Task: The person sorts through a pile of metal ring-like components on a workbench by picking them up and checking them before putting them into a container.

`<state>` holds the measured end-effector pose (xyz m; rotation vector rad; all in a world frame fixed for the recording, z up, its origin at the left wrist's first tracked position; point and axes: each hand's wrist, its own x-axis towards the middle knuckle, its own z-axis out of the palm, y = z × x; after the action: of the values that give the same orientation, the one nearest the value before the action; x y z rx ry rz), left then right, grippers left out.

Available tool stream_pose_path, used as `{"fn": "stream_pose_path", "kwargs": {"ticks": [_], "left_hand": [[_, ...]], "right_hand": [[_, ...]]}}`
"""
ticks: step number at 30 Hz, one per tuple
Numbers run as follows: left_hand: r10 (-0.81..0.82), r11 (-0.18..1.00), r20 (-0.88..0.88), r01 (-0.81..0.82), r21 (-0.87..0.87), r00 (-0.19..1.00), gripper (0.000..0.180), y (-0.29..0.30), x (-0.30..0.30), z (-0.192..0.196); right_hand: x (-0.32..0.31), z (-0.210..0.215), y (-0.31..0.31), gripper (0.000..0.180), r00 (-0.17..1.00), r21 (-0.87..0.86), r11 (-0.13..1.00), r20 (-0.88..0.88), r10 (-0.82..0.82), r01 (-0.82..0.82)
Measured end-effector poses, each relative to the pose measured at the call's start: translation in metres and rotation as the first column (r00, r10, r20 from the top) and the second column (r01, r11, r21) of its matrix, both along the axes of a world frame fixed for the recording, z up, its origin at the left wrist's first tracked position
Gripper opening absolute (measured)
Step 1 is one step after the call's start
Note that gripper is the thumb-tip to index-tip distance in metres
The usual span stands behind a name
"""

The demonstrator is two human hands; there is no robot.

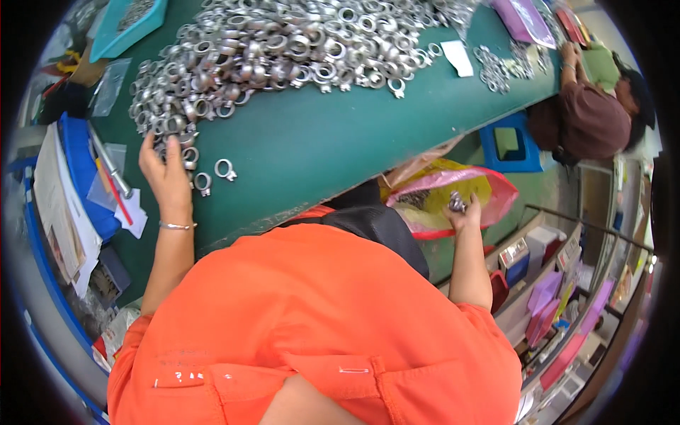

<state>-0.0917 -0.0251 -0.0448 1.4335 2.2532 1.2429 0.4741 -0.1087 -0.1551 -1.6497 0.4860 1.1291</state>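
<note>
A big heap of silvery ring-shaped hose clamps covers the far part of the green table. My left hand reaches to the heap's near left edge, its visible fingers apart and against the outermost clamps; some fingertips are hidden among them. Two loose clamps lie just right of that hand. Off the table's near edge, my right hand is closed around a few small metal clamps. It is over the mouth of a pink-rimmed, yellow-lined sack, which has metal pieces inside.
A turquoise tray stands far left, with a blue file holder and papers nearer. At right, a person in a brown top sits beside smaller clamp piles and a purple tray. A blue stool and shelving stand below.
</note>
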Motion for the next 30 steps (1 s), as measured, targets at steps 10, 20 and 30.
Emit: {"fn": "stream_pose_path", "kwargs": {"ticks": [10,20,30], "left_hand": [[0.159,0.948,0.179,-0.200,0.246,0.971,0.040,0.022,0.052,-0.004],[-0.073,0.961,0.154,0.029,0.274,0.985,0.047,0.020,0.101,0.008],[-0.462,0.872,0.077,0.436,0.223,0.884,0.052,0.011,0.089,0.034]], "right_hand": [[-0.181,0.132,0.086,0.010,0.114,0.052,0.351,0.981,0.159,-0.935],[-0.327,0.147,0.123,0.020,-0.381,-0.411,-0.312,0.912,-0.154,-0.857],[-0.308,0.148,0.126,0.028,-0.125,-0.095,-0.103,0.929,0.349,-0.990]]}}
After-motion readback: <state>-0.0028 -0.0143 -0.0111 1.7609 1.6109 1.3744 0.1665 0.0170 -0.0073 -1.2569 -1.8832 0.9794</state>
